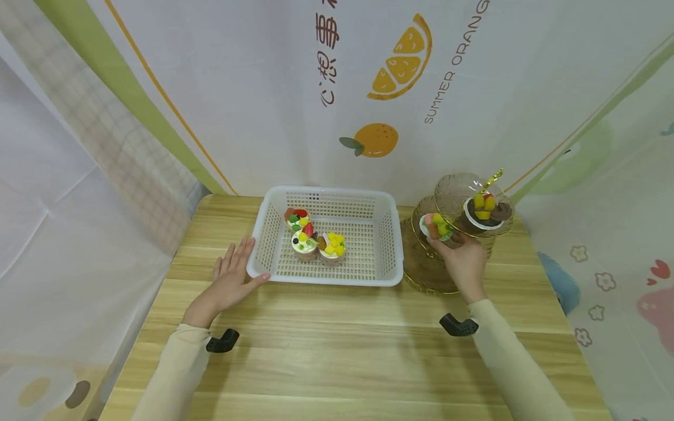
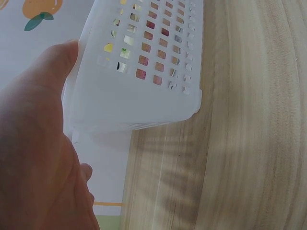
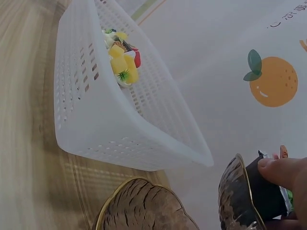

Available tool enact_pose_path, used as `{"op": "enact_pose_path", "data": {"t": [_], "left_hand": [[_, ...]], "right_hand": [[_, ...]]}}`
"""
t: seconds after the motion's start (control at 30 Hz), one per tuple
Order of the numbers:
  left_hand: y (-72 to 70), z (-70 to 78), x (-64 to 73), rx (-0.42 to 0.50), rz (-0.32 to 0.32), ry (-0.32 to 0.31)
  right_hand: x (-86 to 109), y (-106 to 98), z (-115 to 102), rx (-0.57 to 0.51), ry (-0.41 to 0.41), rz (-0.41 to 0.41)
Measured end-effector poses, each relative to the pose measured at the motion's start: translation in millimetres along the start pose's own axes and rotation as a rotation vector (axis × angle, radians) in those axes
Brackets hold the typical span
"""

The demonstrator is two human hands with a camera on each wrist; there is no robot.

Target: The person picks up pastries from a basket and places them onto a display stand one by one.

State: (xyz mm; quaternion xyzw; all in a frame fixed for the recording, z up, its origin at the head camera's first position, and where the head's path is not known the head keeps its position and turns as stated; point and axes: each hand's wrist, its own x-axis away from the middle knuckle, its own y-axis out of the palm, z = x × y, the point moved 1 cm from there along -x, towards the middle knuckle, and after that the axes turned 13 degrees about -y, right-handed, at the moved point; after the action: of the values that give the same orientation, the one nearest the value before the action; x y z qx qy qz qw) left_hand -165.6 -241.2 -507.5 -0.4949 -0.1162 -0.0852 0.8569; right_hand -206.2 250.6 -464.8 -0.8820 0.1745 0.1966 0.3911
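My left hand [image 1: 230, 282] rests at the front left corner of a white plastic basket [image 1: 326, 283], fingers straight along its outside and thumb by the front rim. Inside the basket, toward its left, stand several toy cupcakes [image 1: 333, 245] topped with fruit pieces. To the right of the basket, my right hand [image 1: 467, 262] pinches a cupcake [image 1: 436, 224] with yellow, pink and green toppings at the middle tier of a tiered stand [image 1: 454, 188]. The right wrist view shows my thumb against its dark cup [image 3: 264, 191]. Part of the cupcake is hidden by my fingers.
A chocolate-brown cupcake [image 1: 481, 211] sits on the stand's top tier, just above my right hand, near the gold handle [image 1: 492, 180]. The wide bottom tier [image 1: 429, 275] spreads close to the basket's right side. A printed curtain [image 1: 253, 117] hangs behind the wooden table [image 1: 337, 345].
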Motion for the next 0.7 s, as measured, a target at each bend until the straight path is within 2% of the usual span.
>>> {"op": "enact_pose_path", "data": {"t": [0.37,0.7], "left_hand": [[0.0,0.4,0.3,0.002,-0.001,0.005],[0.3,-0.6,-0.2,0.005,-0.002,0.004]], "right_hand": [[1.6,0.1,0.4,0.096,-0.012,-0.042],[3.2,0.8,1.2,0.155,-0.106,-0.074]]}}
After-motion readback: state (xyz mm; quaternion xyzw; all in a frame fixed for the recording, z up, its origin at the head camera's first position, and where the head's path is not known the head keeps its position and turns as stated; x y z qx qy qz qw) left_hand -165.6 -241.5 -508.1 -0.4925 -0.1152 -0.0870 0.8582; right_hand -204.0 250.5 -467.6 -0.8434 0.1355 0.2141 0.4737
